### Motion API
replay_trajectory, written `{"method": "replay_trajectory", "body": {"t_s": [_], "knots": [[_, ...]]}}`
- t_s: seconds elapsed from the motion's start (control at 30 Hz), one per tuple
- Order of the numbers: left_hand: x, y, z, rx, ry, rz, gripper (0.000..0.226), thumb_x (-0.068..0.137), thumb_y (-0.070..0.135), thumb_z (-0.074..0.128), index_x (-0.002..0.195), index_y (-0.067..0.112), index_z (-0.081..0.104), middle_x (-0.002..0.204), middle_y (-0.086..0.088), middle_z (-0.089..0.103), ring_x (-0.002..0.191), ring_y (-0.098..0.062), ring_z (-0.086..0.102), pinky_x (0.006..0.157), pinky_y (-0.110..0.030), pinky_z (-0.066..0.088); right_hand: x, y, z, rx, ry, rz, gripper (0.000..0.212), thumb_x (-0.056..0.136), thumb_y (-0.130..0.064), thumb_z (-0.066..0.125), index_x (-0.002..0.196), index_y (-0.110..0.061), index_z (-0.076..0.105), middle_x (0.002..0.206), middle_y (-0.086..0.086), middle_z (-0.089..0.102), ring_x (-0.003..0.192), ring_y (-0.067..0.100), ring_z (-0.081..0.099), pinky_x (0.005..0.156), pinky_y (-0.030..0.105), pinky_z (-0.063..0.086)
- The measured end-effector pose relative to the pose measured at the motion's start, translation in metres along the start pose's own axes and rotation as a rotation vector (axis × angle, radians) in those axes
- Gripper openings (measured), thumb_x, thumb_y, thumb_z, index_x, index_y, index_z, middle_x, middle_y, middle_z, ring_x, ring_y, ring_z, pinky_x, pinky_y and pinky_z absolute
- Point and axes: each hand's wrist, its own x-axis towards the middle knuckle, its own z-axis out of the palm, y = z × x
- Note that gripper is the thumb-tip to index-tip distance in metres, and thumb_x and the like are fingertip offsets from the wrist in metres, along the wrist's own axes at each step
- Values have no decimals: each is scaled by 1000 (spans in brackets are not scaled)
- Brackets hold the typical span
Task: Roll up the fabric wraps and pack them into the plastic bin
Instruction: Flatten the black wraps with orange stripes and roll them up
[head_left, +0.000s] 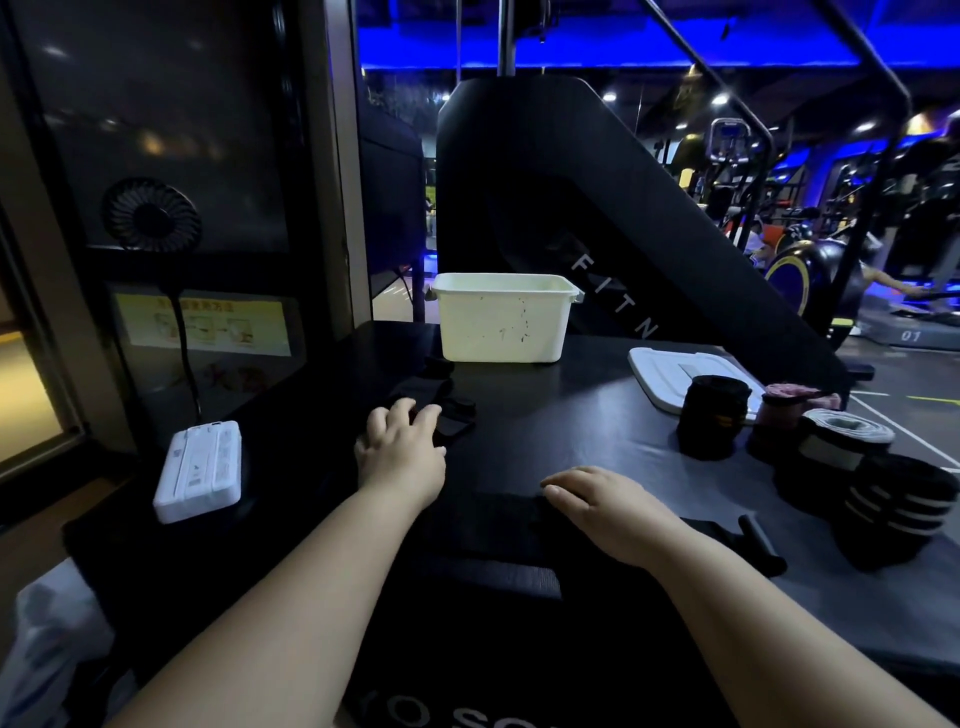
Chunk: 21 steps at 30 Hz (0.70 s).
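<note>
L hand (402, 441), nearer the bin (498, 327) straight ahead, bends fingers onto a loose black wrap (441, 397) (grip unclear); R hand (608, 509) lies flat, holding nothing, on a second wrap (488, 525) running crosswise.

Two arms in view, both bare from hand to frame edge. Left hand (400, 447): short, rounded fingers. Left forearm (291, 587) ran in from 7 o'clock. Right hand (608, 506): same build, a short nail showed on one fingertip (551, 490). Right forearm (769, 623) ran in from 5 o'clock. Both forearms broad, narrowing toward the wrists.
</note>
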Motion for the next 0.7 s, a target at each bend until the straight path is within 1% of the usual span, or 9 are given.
{"method": "replay_trajectory", "body": {"t_s": [0.1, 0.17, 0.23, 0.33, 0.4, 0.5, 0.57, 0.63, 0.7], "knots": [[16, 1, 4, 49, -32, -36, 51, 99, 29, 48, 146, 37, 30, 162, 1, -4, 145, -28, 0, 117, -48, 12, 6, 10, 5, 112, 38, 32, 34, 100, -47, 42, 121, -34, 64, 126, -16, 58, 124, 5, 48, 108, 33, 35], [26, -2, 7, 67, -67, -66, 52, 97, 19, 51, 144, 36, 35, 161, 1, -8, 146, -30, -3, 117, -49, 11, 8, 15, 7, 185, 52, 54, 32, 100, -47, 42, 119, -35, 65, 122, -18, 57, 122, 5, 49, 109, 32, 35], [34, -4, 9, 50, -61, -77, 41, 95, 14, 54, 132, 32, 47, 161, 1, -1, 144, -29, 4, 115, -44, 20, 9, 18, 8, 215, 43, 55, 33, 100, -48, 41, 120, -35, 65, 122, -18, 58, 122, 4, 49, 109, 30, 34], [41, -3, 11, 4, -29, -66, 12, 99, 24, 53, 107, 23, 62, 151, 3, 21, 133, -25, 21, 104, -34, 32, 9, 20, 7, 275, 32, 64, 34, 100, -47, 41, 121, -34, 64, 124, -17, 58, 122, 3, 48, 109, 29, 34], [42, -1, 12, -42, -25, -70, 13, 100, 27, 52, 101, 21, 63, 140, 3, 29, 127, -24, 26, 99, -32, 34, 8, 20, 4, 354, 24, 75, 35, 101, -44, 42, 123, -30, 64, 125, -15, 59, 122, 3, 50, 109, 28, 35], [42, 0, 14, -36, -25, -101, 21, 97, 31, 57, 116, 22, 55, 144, 1, 24, 128, -26, 27, 101, -35, 37, 6, 20, 0, 466, 11, 91, 36, 100, -43, 45, 126, -25, 64, 125, -15, 62, 119, 2, 52, 106, 22, 36], [41, -3, 14, 1, -42, -127, 38, 95, 33, 59, 130, 29, 45, 156, -1, 7, 133, -30, 22, 105, -39, 35, 4, 21, 0, 506, 9, 96, 37, 99, -45, 46, 126, -25, 64, 123, -16, 62, 118, 0, 54, 105, 20, 36], [42, -5, 14, -24, -69, -176, 40, 98, 28, 56, 135, 33, 43, 161, -3, -4, 136, -35, 22, 102, -39, 37, 3, 22, 2, 532, 16, 105, 36, 98, -46, 48, 124, -27, 65, 122, -17, 63, 117, 0, 55, 107, 23, 38], [46, -7, 17, -65, -81, -205, 33, 98, 19, 52, 129, 31, 51, 160, -6, 12, 127, -32, 37, 86, -30, 41, 3, 24, 4, 557, 28, 119, 34, 97, -47, 50, 121, -29, 65, 120, -17, 65, 116, -1, 56, 108, 26, 39]]}}
